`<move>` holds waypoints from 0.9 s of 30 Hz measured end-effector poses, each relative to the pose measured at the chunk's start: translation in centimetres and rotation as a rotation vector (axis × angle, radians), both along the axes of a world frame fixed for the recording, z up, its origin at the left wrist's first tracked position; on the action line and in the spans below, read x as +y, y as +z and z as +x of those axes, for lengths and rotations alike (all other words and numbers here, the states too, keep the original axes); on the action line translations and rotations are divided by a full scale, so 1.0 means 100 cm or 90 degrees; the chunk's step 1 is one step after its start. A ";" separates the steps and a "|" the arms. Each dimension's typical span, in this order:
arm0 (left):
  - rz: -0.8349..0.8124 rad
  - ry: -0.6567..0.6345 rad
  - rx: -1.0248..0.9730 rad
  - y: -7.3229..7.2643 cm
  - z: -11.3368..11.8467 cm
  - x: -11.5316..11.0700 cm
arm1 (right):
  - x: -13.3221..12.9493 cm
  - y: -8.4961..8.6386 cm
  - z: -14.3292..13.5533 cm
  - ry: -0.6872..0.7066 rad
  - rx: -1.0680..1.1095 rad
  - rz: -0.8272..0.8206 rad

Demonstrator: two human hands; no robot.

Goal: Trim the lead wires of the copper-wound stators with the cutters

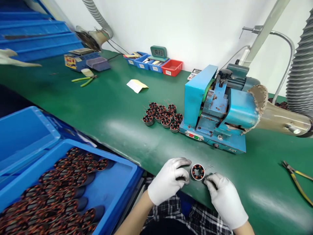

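Note:
A round motor stator [198, 172] with copper windings and a metal rim rests on the green table between my gloved hands. Thin wire ends stick out from its upper right. On its left is my left hand [170, 179], its index finger stretched toward the rim and its thumb apart, with nothing in it. To the right, my right hand [225, 197] has thumb and fingertips drawn together close to the rim. Whether a wire is pinched in them cannot be made out. Several more stators [159, 117] stand in a cluster farther up the table.
A blue belt-grinder-like machine [215, 107] stands behind my hands, with a duct [281, 117] on its right. Cutting pliers [297, 178] lie at right, green-handled pliers [85, 80] at far left. A blue crate [117, 169] of stators is at lower left. Small bins [172, 67] line the wall.

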State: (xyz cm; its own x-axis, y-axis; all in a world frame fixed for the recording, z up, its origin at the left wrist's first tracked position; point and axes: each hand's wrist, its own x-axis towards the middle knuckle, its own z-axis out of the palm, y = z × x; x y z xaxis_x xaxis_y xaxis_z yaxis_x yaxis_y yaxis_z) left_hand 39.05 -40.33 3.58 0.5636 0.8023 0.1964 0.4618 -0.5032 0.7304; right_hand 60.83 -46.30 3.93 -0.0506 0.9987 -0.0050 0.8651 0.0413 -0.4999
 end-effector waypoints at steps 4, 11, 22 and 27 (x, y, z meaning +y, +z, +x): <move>-0.010 0.089 -0.024 0.023 -0.010 -0.016 | 0.005 0.016 0.020 0.044 -0.010 0.005; 0.121 0.026 0.037 0.033 0.042 -0.021 | 0.020 0.019 -0.010 0.106 -0.132 0.141; 0.082 0.082 0.085 0.004 0.038 -0.002 | 0.005 -0.005 0.045 0.013 -0.186 0.214; 0.246 0.083 0.080 0.039 0.036 -0.011 | 0.005 0.011 0.015 0.155 -0.077 0.183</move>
State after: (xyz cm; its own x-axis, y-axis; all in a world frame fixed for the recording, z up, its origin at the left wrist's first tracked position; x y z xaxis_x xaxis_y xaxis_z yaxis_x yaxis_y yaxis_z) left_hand 42.69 -41.47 7.45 0.5013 0.7494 0.4325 0.6129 -0.6604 0.4339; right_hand 62.31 -45.84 5.03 -0.3031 0.9189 0.2526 0.8647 0.3766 -0.3324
